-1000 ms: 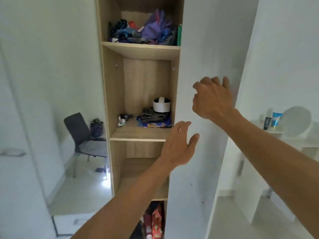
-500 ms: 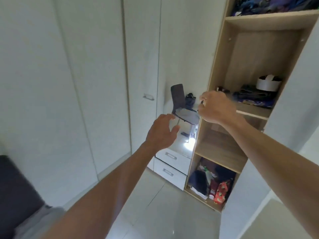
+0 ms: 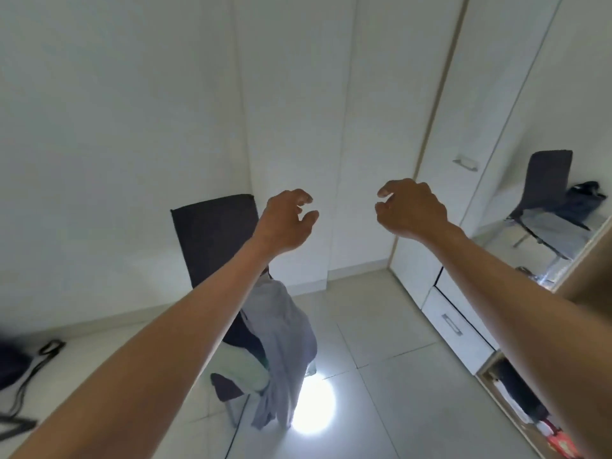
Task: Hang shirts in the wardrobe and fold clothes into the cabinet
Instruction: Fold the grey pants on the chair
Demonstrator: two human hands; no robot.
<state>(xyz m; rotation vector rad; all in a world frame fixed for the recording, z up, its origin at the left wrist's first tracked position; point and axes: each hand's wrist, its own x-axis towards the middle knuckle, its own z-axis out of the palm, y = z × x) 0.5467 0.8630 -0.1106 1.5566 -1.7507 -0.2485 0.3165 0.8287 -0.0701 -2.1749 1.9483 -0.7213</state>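
My left hand (image 3: 287, 223) and my right hand (image 3: 409, 207) are both up in the air in front of me. The fingers on each are loosely curled and hold nothing, so my grip is empty on both sides. The two hands are apart, with a gap between them.

Below my left arm stands a dark chair (image 3: 212, 233). A pale grey shirt (image 3: 284, 346) lies draped over its seat and hangs down off the near right edge toward the floor (image 3: 381, 385). A light green cloth (image 3: 238, 366) lies on the seat just beside it, partly under my arm.

I think the step now is to reach down and pick up the shirt. It is soft and floppy, so I should take it with both hands near the top, by the shoulders if I can find them. Then it will hang straight and not drag.

The white wardrobe (image 3: 440, 200) with its drawers stands on the right.
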